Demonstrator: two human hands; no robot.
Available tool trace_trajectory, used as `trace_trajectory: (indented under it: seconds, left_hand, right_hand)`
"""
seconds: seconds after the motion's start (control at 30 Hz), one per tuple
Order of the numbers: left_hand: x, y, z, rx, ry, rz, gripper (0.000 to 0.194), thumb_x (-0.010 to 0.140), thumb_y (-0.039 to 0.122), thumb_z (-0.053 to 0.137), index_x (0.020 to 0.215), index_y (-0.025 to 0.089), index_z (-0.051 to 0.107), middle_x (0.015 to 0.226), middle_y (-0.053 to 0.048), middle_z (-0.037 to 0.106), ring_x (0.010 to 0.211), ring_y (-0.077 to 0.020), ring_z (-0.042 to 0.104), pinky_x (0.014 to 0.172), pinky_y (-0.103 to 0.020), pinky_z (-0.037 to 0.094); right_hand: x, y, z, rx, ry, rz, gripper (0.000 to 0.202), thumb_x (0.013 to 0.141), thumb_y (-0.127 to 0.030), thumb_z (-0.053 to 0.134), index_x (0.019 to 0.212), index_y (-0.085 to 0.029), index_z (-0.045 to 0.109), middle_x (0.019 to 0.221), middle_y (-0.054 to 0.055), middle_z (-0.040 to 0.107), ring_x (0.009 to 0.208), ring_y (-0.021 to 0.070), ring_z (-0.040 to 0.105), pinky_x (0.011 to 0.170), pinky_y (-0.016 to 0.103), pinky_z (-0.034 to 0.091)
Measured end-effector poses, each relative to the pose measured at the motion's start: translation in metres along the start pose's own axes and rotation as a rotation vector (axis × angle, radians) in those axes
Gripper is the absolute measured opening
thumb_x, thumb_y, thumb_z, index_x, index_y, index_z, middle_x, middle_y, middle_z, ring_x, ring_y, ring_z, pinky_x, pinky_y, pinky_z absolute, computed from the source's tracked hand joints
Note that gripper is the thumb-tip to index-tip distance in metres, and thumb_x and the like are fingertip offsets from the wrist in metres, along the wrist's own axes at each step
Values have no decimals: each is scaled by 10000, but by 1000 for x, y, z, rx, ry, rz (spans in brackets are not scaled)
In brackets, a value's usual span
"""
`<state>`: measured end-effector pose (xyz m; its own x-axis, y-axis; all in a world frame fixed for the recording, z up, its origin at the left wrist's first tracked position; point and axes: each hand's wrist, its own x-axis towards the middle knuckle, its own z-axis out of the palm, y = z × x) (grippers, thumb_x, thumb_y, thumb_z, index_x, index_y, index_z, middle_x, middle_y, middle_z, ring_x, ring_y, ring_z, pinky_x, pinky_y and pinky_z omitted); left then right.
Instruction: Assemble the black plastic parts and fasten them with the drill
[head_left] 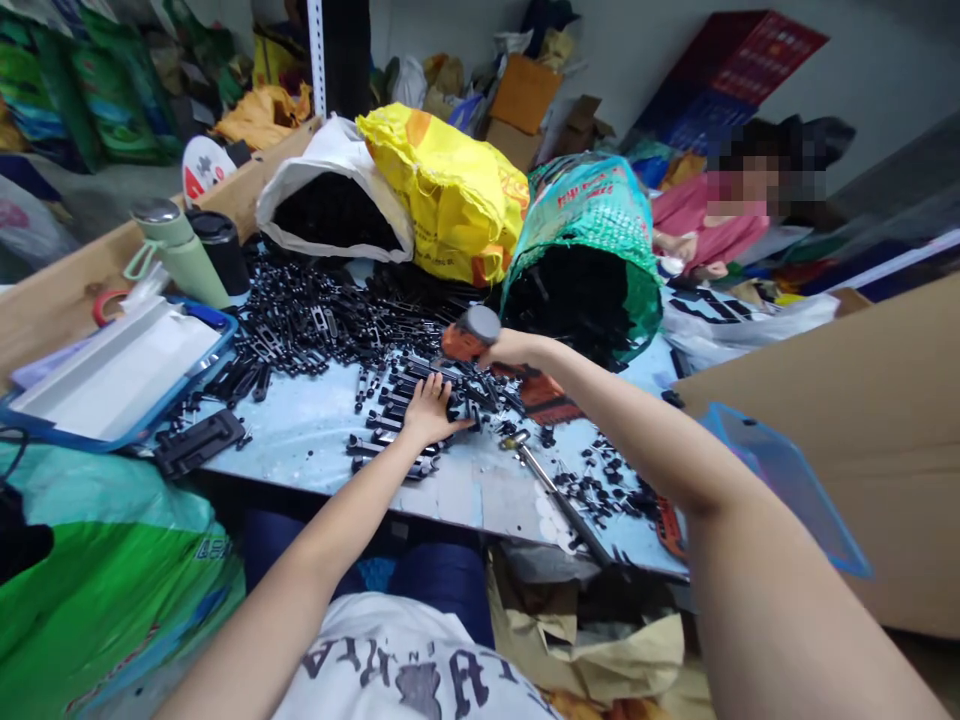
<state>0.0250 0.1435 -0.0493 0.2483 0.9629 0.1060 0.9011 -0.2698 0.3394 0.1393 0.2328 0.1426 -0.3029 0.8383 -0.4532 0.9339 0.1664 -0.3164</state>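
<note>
My right hand (519, 349) is closed around an orange cordless drill (461, 341) with a grey end, held over the row of black parts. The drill's tip is hidden from me. Spread out flat, my left hand (429, 410) rests on long black plastic parts (386, 437) lined up side by side on the light blue tabletop (300, 425). Its thumb points right, close to the drill. A hammer (555, 490) lies to the right of my left hand, its head toward the parts. Small black pieces with pins (600, 480) are scattered beyond it.
Behind the parts is a loose heap of black pieces (315, 315). White (330, 160), yellow (450, 200) and green (585, 210) sacks stand at the back. A blue tray (127, 435), a green flask (180, 250) and a black cup (219, 250) are left. A person (712, 220) sits behind, right.
</note>
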Motion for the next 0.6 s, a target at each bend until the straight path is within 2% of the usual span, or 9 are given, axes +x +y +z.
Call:
trace_trajectory:
  seconds: [0.1,0.2,0.37,0.47,0.6]
  left_hand:
    - [-2,-3,0,-2,29,7,947,754,782,220,1399,95,317,1494,-155,224,1395,-285,126,1130,-433,109]
    - [-1,-4,0,-43,20,10,1001,718,814,247,1395,81,324,1488,-163,235,1394,-294,130,1131,-437,109]
    - [-1,-3,0,-89,12,18,1053,700,826,276,1401,41,289,1495,-187,196,1400,-302,88,1140,-448,73]
    - [-2,-3,0,-101,-15,4,1061,703,812,314,1405,19,259,1502,-204,147,1401,-315,55,1142,-453,48]
    - [-3,-5,1,-119,4,24,1039,708,816,286,1406,47,255,1506,-184,158,1402,-306,43,1143,-453,51]
  right_hand:
    - [32,-51,-1,-266,-86,40,311,610,-310,696,790,-61,650,656,22,600,644,145,545,578,224,443]
    - [50,-76,-2,-375,-159,24,355,624,-367,689,757,-42,639,595,0,561,632,134,525,561,212,422]
    - [51,-92,0,-477,-242,26,230,644,-314,661,690,-91,628,526,-4,519,560,136,503,507,233,387]
    - [41,-98,6,-504,-228,-14,200,623,-254,653,725,-84,626,519,-12,496,517,117,464,484,234,356]
    - [34,-100,17,-478,-267,-92,208,588,-242,650,734,-97,621,517,-24,477,485,105,428,453,233,330]
